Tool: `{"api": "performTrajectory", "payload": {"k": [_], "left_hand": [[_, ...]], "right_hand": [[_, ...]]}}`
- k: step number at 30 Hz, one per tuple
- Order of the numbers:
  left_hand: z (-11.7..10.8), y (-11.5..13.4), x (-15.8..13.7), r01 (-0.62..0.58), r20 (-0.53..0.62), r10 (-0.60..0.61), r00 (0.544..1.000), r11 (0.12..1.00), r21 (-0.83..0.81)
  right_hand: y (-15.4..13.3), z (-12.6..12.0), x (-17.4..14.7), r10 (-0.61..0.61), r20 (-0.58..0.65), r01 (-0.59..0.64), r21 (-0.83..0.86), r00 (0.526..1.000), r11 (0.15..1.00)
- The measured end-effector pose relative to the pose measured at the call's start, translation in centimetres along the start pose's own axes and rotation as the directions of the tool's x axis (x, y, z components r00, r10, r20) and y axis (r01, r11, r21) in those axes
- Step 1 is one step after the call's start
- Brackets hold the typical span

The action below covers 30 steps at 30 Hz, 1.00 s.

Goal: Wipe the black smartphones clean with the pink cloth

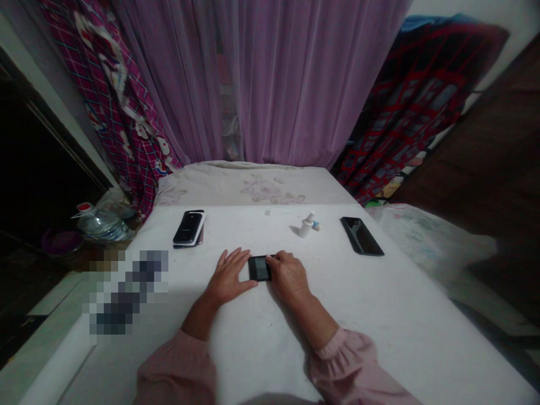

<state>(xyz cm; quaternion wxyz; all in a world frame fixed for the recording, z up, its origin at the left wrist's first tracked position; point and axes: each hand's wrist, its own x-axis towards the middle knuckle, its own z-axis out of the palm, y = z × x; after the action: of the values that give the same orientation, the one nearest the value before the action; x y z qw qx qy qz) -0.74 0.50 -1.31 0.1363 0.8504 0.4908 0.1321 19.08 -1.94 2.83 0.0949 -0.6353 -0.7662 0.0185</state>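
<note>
A small dark phone [260, 268] lies flat on the white-covered table between my hands, its greyish screen facing up. My left hand [229, 277] is open, with fingers spread on the cloth and the thumb and forefinger at the phone's left end. Over the phone's right part, my right hand [291, 277] is closed, its fingertips pressed together on the screen. What those fingers hold, if anything, is hidden. Beyond my right hand stands a small white spray bottle [305, 226], with a small white-and-blue item [316, 225] beside it.
Stacked phones [188, 228] lie at the back left. A larger black phone or tablet [363, 236] rests at the right. A tiny pale square [267, 212] is near the cloth's far fold. Purple curtains [291, 84] hang behind the table; a water jug [101, 222] stands left of it.
</note>
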Motion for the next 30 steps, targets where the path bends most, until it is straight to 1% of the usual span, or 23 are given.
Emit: {"api": "performTrajectory", "payload": {"k": [4,6,8,14,18,22,26,30], "left_hand": [[0.0,0.0,0.0,0.007,0.005,-0.007,1.000,1.000,0.000],[0.0,0.0,0.0,0.002,-0.002,-0.002,1.000,1.000,-0.001],[0.0,0.0,0.0,0.002,0.000,-0.002,1.000,1.000,-0.003],[-0.1,0.1,0.1,0.000,0.007,0.000,1.000,1.000,0.011],[-0.2,0.4,0.0,0.015,0.019,-0.016,1.000,1.000,0.016],[-0.3,0.5,0.0,0.009,0.007,-0.009,1.000,1.000,-0.003],[-0.3,0.4,0.0,0.008,0.007,-0.008,1.000,1.000,-0.011],[-0.3,0.1,0.0,0.005,0.006,-0.004,1.000,1.000,-0.015]], "right_hand": [[0.9,-0.4,-0.4,0.074,0.001,-0.074,-0.037,0.997,0.997],[0.6,-0.4,-0.3,0.079,0.004,-0.079,-0.048,0.997,0.996],[0.0,-0.4,0.1,0.054,0.015,-0.053,-0.050,0.998,0.997],[-3.1,-0.1,1.1,-0.081,0.076,0.081,-0.002,0.994,0.997],[-3.7,0.0,1.2,-0.124,0.070,0.123,0.017,0.990,0.992],[-2.6,-0.1,0.9,-0.096,0.074,0.095,0.019,0.993,0.995],[-0.5,-0.4,0.4,-0.015,0.037,0.016,-0.015,0.999,1.000],[1.6,-1.0,-0.2,0.080,0.033,-0.079,-0.047,0.996,0.996]]}}
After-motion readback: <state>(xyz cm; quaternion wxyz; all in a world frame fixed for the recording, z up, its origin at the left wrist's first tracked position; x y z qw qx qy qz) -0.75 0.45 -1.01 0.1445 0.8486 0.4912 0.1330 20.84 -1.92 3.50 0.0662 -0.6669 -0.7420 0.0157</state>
